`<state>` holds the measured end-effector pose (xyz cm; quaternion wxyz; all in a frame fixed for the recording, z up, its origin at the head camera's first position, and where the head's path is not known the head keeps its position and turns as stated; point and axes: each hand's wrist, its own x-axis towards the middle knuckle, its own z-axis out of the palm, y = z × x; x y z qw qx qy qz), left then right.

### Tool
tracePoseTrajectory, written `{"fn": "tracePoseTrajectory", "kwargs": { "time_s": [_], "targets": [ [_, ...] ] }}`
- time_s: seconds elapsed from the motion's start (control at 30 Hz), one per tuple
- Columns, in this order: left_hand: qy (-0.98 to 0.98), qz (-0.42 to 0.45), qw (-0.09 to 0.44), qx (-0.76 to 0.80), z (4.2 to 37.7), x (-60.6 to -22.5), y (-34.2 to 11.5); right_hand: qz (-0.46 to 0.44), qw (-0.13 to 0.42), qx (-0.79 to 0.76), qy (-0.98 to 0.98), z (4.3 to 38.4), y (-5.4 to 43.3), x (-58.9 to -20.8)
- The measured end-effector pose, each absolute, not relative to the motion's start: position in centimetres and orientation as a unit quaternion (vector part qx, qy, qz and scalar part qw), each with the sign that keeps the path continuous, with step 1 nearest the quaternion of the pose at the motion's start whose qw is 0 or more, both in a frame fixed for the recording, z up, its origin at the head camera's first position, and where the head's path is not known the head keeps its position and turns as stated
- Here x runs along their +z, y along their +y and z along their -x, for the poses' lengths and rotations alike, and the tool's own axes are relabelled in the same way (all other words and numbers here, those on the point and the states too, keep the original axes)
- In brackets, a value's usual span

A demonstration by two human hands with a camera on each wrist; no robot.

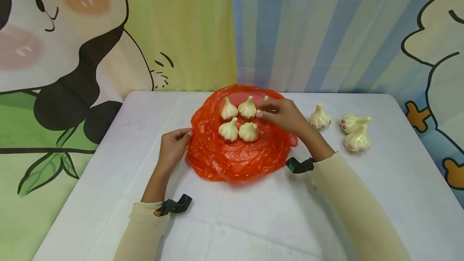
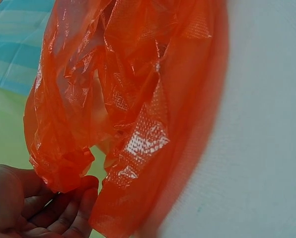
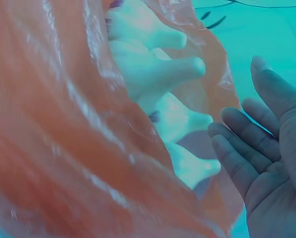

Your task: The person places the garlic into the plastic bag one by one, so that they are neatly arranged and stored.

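A red plastic bag (image 1: pixel 246 160) lies spread on the table with its mouth open. Several garlic bulbs (image 1: pixel 228 130) stand inside it, stems up, some partly hidden by my right hand. At the bag's left edge my left hand (image 1: pixel 175 146) pinches the crumpled rim (image 2: pixel 63 171) between thumb and fingers. My right hand (image 1: pixel 284 116) is over the right side of the bag, beside the bulbs. In the right wrist view its fingers are apart from the thumb and hold nothing, with fingertips close to a bulb's stem (image 3: pixel 202 121).
To the right of the bag, three more garlic bulbs rest on the white table (image 1: pixel 224 228): a single bulb (image 1: pixel 320 117) and a touching pair (image 1: pixel 357 138). A printed cartoon curtain (image 1: pixel 195 31) hangs behind the table's far edge.
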<state>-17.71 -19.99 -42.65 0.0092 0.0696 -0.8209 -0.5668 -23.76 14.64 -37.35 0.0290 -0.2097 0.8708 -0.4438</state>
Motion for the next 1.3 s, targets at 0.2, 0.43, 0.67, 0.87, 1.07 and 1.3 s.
{"fn": "tracePoseTrajectory", "kwargs": {
  "time_s": [0.2, 0.43, 0.67, 0.87, 1.07, 1.3],
  "targets": [
    [-0.823, -0.068, 0.012, -0.564, 17.7, -42.7, -20.0, 0.184, 0.014, -0.440, 0.879, 23.5, 16.3, -37.1],
    [-0.823, -0.072, 0.010, -0.563, 17.7, -42.8, -20.0, 0.163, -0.018, -0.434, 0.886, 23.1, 19.1, -37.0],
    [-0.822, -0.065, 0.016, -0.565, 17.7, -42.8, -20.1, 0.116, -0.040, -0.414, 0.902, 22.7, 22.0, -36.1],
    [-0.821, -0.064, 0.019, -0.567, 17.8, -42.9, -20.1, 0.056, -0.055, -0.417, 0.906, 22.1, 24.4, -35.3],
    [-0.825, -0.063, 0.019, -0.562, 17.8, -42.9, -20.0, 0.007, -0.088, -0.405, 0.910, 21.8, 26.6, -35.3],
    [-0.827, -0.066, 0.015, -0.558, 17.7, -42.8, -20.1, -0.013, -0.088, -0.440, 0.894, 22.2, 27.5, -37.3]
  ]
}}
